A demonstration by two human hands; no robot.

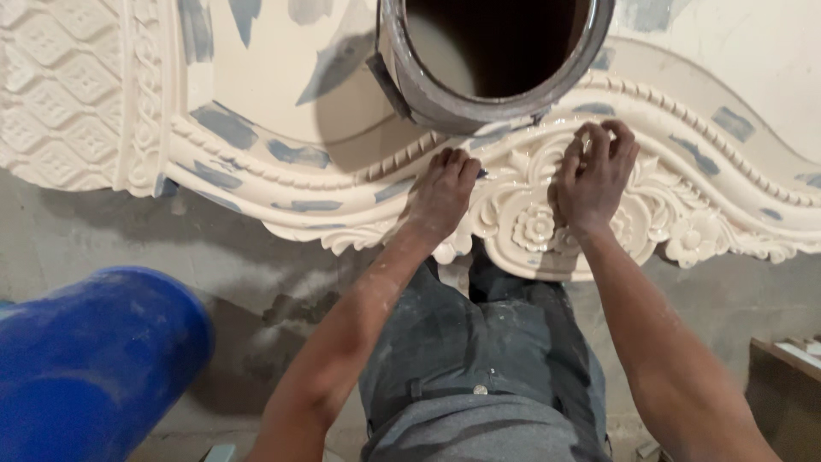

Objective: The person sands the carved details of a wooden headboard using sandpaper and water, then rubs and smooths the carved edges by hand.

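Note:
A large cream carved panel (pixel 256 128) with scrolls, rope edging and grey-blue filler patches lies flat in front of me. My left hand (pixel 443 192) rests on its lower edge beside the central carved crest (pixel 522 214), fingers bent, with a small dark tip showing at the fingertips; what it is I cannot tell. My right hand (pixel 594 175) presses curled fingers into the top of the crest, above a carved flower (pixel 537 227). Whether it holds anything is hidden by the fingers.
A grey bucket (pixel 445 94) with a dark inside stands on the panel just above my hands. A blue barrel (pixel 94 359) lies at the lower left on the grey concrete floor (pixel 128 239). A brown box edge (pixel 782 385) sits at the lower right.

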